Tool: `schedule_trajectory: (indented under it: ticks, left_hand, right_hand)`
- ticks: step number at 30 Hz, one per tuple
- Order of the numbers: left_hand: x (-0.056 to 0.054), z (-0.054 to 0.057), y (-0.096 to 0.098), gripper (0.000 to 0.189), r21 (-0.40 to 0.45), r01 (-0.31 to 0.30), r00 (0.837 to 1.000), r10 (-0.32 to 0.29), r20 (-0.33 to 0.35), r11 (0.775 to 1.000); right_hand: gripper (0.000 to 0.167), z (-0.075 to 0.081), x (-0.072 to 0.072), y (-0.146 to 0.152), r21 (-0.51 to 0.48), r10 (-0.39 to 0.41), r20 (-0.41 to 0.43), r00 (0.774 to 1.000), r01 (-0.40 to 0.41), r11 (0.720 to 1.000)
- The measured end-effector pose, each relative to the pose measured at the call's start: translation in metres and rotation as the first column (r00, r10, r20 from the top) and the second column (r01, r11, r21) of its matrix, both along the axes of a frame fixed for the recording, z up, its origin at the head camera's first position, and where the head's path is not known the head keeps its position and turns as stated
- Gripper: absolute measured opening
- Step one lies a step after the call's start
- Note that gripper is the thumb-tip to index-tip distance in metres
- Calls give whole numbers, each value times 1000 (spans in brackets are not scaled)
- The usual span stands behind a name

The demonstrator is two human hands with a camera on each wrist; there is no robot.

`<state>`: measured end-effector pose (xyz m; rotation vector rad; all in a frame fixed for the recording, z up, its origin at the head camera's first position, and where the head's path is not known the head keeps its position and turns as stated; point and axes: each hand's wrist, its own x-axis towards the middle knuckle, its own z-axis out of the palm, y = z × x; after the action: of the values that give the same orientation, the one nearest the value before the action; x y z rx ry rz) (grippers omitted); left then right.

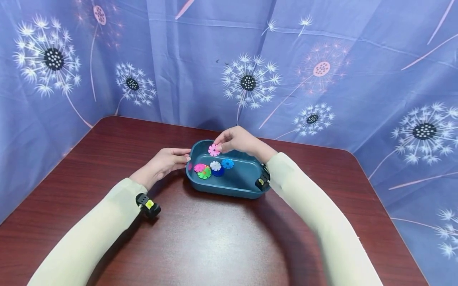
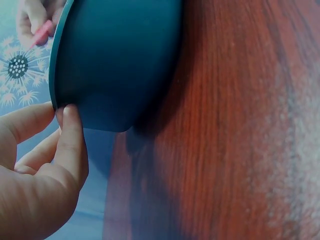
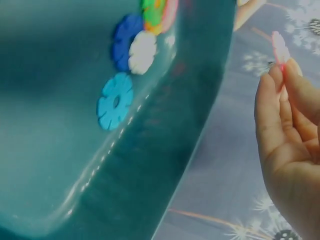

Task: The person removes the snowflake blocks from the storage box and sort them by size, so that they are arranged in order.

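A pink notched plastic disc (image 1: 214, 150) is pinched between the thumb and fingers of my right hand (image 1: 236, 140), held above the teal basin (image 1: 232, 191). My left hand (image 1: 166, 165) grips the basin's left rim, with the thumb on one side and fingers on the other in the left wrist view. Inside the basin lie several more notched discs: a light blue one (image 3: 115, 101), a white one (image 3: 142, 52) overlapping a dark blue one (image 3: 122, 42), and a green one (image 1: 204, 172) over a pink one (image 1: 198, 168). An orange disc shows only partly among them.
The basin stands on a dark reddish wooden table (image 1: 171, 238), toward its far side. A blue curtain with dandelion prints (image 1: 200, 59) hangs behind and beside the table. Each wrist wears a small black camera (image 1: 152, 208).
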<state>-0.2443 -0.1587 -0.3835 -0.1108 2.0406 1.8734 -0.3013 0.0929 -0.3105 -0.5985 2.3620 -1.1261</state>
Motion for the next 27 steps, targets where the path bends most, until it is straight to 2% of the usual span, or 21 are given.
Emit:
schedule_trajectory:
  ticks: [4,8,13,19,25,27]
  left_hand:
    - [1,0,0,54,4,1,1000,-1,-3,1000]
    - [1,1,0,54,13,-4,1000,4,3,1000]
    - [0,1,2,53,18,-2,1000,2,4,1000]
    - [-1,1,1,54,9,9,1000,-9,-1,1000]
    - [-2,0,0,54,14,4,1000,-4,0,1000]
    - [-3,0,0,54,16,4,1000,-4,-6,1000]
  right_hand:
    - [23,5,17,5,-20,-6,19,1000,7,1000]
    - [20,5,30,9,-31,-3,-1,1000,3,1000]
    - [20,1,47,12,-123,-28,11,1000,29,992]
    - [20,-15,74,6,-226,-80,93,992,99,969]
    - [24,-35,103,-6,-315,-121,210,970,184,931]
    - [24,-41,112,-9,-332,-126,226,966,198,922]
